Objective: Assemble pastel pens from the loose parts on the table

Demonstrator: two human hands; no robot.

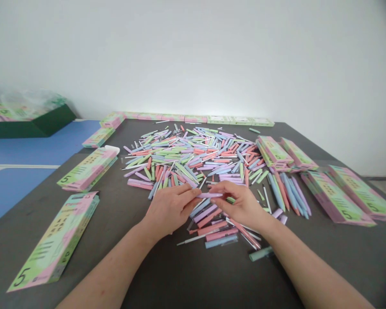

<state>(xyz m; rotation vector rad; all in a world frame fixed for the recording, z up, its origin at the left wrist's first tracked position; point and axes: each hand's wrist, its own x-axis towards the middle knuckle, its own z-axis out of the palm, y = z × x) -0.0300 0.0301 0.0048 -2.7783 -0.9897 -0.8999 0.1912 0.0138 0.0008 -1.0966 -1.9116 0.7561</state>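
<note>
Between my two hands, just above the pile, is a purple pen barrel (209,195) lying level. My left hand (172,208) is closed around its left end, and the fingers of my right hand (236,201) pinch its right end. Beneath them lie pen caps, barrels and white refills, among them a blue cap (221,241) and a pink cap (221,234). A refill with a slim tip (193,239) points left below my left hand. Near my right forearm rests a green cap (260,253).
A wide heap of pastel pen parts (193,150) covers the table's middle. Several pens (289,193) lie grouped on the right. Printed boxes line both sides, such as one at left (51,240) and one at right (339,195). A green tray (35,122) stands far left.
</note>
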